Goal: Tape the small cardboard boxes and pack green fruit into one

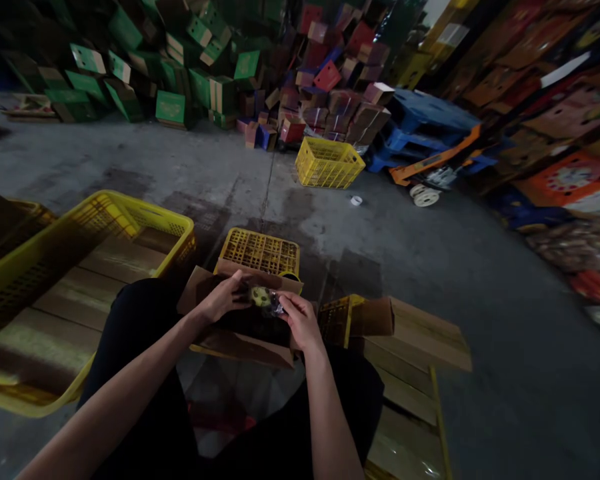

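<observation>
Over an open brown cardboard box [240, 330], left hand [223, 298] and right hand [300, 321] together pinch a small yellow-green round object [261, 297], seemingly light, in crinkly wrap, best held by its sides.

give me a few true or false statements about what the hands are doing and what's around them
1. Both hands meet on a small yellowish item over an open cardboard box. True.
2. The left hand rests on the floor. False: it is at the item with the right hand.
3. A yellow crate lined with cardboard stands to the left. True.
4. The distant yellow basket is stacked on green boxes. False: it stands on the concrete floor.
</observation>
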Tool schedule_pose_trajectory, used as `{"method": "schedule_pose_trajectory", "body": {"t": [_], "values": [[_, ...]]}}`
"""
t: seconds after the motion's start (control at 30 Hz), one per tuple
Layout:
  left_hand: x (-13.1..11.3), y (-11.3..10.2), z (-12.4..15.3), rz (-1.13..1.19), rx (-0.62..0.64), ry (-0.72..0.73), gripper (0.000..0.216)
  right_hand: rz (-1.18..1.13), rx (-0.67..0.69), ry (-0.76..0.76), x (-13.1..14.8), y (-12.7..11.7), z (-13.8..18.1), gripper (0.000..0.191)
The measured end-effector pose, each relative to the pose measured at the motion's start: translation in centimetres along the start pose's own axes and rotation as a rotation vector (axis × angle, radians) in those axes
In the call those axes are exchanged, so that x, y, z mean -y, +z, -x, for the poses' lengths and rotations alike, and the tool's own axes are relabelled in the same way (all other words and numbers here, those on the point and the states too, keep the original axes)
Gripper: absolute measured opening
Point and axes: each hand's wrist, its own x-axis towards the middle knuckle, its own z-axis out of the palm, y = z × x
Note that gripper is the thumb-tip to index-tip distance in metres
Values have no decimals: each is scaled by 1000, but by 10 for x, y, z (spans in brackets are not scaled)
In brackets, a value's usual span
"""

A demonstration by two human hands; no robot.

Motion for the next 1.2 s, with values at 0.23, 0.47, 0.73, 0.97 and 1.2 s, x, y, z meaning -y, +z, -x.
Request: {"method": "schedule_pose_trajectory", "body": {"t": [0.23,0.47,0.73,0.97,1.2], "values": [[2,0,2,-65,91,-99,51,199,121,-158,10,4,1,32],[0,-4,1,-52,69,118,49,197,-66,-108,5,4,-4,44],[0,2,4,-183,204,290,68,65,-135,-29,-17,3,-12,54],[-2,4,5,-334,143,231,68,95,-163,-125,-17,0,-14,43],[-10,11,10,-342,95,307,60,150,-123,-137,-10,2,-11,38]]}}
